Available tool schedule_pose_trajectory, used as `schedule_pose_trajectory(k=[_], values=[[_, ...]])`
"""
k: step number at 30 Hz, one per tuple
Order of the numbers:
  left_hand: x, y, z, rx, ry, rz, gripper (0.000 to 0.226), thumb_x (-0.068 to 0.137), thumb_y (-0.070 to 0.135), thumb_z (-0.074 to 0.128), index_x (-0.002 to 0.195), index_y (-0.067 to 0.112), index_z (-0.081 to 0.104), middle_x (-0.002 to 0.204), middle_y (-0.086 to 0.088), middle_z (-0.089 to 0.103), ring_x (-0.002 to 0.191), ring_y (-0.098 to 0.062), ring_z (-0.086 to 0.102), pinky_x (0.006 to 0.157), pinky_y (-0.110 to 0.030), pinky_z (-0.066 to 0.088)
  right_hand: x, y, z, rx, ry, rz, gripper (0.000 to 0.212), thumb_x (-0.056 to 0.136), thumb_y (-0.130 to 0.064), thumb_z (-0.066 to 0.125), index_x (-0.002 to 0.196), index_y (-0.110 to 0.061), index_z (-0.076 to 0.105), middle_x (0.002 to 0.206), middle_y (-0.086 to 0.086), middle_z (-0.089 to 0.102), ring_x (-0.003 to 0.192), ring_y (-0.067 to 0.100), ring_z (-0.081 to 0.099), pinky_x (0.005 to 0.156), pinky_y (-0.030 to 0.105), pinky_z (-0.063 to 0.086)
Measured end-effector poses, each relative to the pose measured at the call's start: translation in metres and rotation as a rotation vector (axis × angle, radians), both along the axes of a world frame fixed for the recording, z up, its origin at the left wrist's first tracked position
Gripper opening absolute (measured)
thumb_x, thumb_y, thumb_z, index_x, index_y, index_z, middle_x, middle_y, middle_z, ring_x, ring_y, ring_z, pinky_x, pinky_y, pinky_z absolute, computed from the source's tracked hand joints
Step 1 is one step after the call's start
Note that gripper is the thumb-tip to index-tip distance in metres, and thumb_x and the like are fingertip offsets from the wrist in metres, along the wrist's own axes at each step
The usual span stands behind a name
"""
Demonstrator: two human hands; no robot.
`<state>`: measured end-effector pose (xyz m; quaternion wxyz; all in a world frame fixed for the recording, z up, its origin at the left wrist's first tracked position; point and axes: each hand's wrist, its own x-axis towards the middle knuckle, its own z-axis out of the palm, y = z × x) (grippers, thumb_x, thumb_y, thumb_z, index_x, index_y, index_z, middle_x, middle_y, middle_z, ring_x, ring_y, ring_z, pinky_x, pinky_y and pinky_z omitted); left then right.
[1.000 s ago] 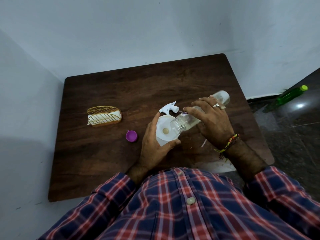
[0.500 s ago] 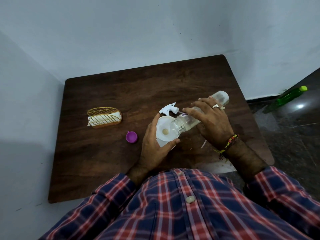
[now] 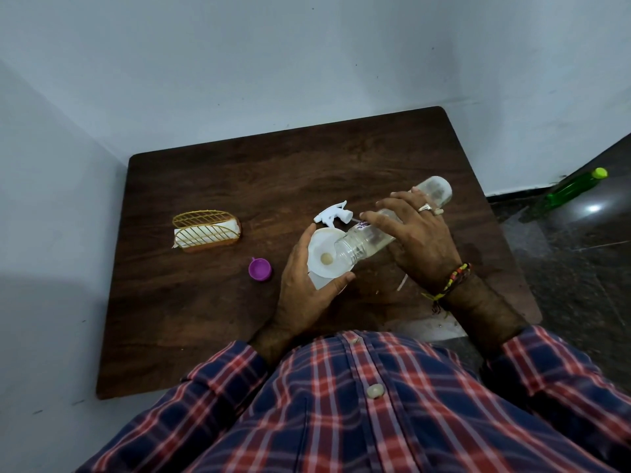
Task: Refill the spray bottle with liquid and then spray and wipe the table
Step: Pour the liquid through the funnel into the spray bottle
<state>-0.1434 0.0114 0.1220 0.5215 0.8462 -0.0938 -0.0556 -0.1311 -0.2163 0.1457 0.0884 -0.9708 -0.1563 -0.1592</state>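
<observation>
On the dark wooden table (image 3: 239,172), my left hand (image 3: 304,295) grips a translucent spray bottle (image 3: 319,283) with a white funnel (image 3: 321,245) set in its neck. My right hand (image 3: 420,244) holds a clear plastic bottle (image 3: 367,242) tilted down to the left, with its open mouth over the funnel's bowl. The bottle's base (image 3: 437,189) points up and to the right. The white spray head (image 3: 333,213) lies on the table just behind the funnel. A purple cap (image 3: 260,269) lies open side up, left of my left hand.
A gold wire holder (image 3: 206,230) with folded white cloth or paper stands at the table's left. Walls close off the table's left and far sides. A green bottle (image 3: 573,189) lies on the dark floor to the right.
</observation>
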Motion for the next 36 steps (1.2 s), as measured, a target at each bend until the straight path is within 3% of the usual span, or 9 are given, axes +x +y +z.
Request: schedule_pose_trajectory(k=[8, 12, 16, 22, 28, 36], values=[[0.0005, 0.0009, -0.0003, -0.014, 0.006, -0.004, 0.1, 0.07, 0.047, 0.077, 0.15, 0.011, 0.029, 0.135, 0.034, 0.034, 0.129, 0.018, 0.033, 0.107, -0.009, 0.032, -0.0001, 0.001, 0.002, 0.0, 0.011, -0.006, 0.046, 0.087, -0.019, 0.042, 0.126, -0.021, 0.066, 0.123, 0.012, 0.066, 0.124, 0.036, 0.056, 0.113, 0.058, 0.037], [0.001, 0.0011, -0.0008, -0.01, 0.004, -0.004, 0.099, 0.071, 0.038, 0.083, 0.15, 0.011, 0.029, 0.134, 0.035, 0.034, 0.128, 0.019, 0.032, 0.108, -0.014, 0.033, -0.0007, 0.0023, 0.0021, 0.007, 0.007, -0.009, 0.046, 0.087, -0.021, 0.041, 0.125, -0.021, 0.067, 0.122, 0.013, 0.066, 0.123, 0.037, 0.057, 0.112, 0.057, 0.038], [0.0005, 0.0016, -0.0007, -0.015, -0.003, -0.005, 0.1, 0.071, 0.044, 0.081, 0.15, 0.01, 0.03, 0.135, 0.034, 0.035, 0.129, 0.016, 0.034, 0.107, -0.01, 0.032, -0.0001, 0.0015, 0.0016, 0.008, -0.018, -0.007, 0.047, 0.086, -0.015, 0.042, 0.125, -0.02, 0.068, 0.122, 0.012, 0.066, 0.123, 0.037, 0.057, 0.113, 0.056, 0.037], [0.0008, 0.0014, -0.0025, -0.015, -0.005, 0.004, 0.097, 0.072, 0.032, 0.084, 0.149, 0.009, 0.03, 0.132, 0.037, 0.034, 0.126, 0.022, 0.032, 0.106, -0.007, 0.031, 0.0009, 0.0004, -0.001, -0.018, -0.009, -0.001, 0.045, 0.084, -0.011, 0.056, 0.126, -0.021, 0.066, 0.123, 0.012, 0.066, 0.124, 0.036, 0.056, 0.114, 0.056, 0.036], [0.0011, 0.0009, -0.0033, -0.014, -0.007, -0.002, 0.095, 0.072, 0.03, 0.084, 0.149, 0.01, 0.03, 0.133, 0.037, 0.034, 0.127, 0.022, 0.031, 0.106, -0.006, 0.03, 0.0008, -0.0008, -0.001, -0.012, 0.001, -0.003, 0.046, 0.087, -0.015, 0.045, 0.127, -0.022, 0.066, 0.124, 0.011, 0.065, 0.125, 0.036, 0.055, 0.114, 0.056, 0.035], [0.0021, 0.0016, -0.0045, -0.015, -0.008, -0.003, 0.096, 0.072, 0.028, 0.084, 0.149, 0.009, 0.03, 0.131, 0.036, 0.035, 0.125, 0.023, 0.032, 0.102, -0.002, 0.029, 0.0022, -0.0012, -0.0048, -0.008, -0.011, 0.0, 0.05, 0.081, -0.005, 0.065, 0.128, -0.022, 0.065, 0.125, 0.011, 0.064, 0.126, 0.035, 0.054, 0.116, 0.056, 0.034]])
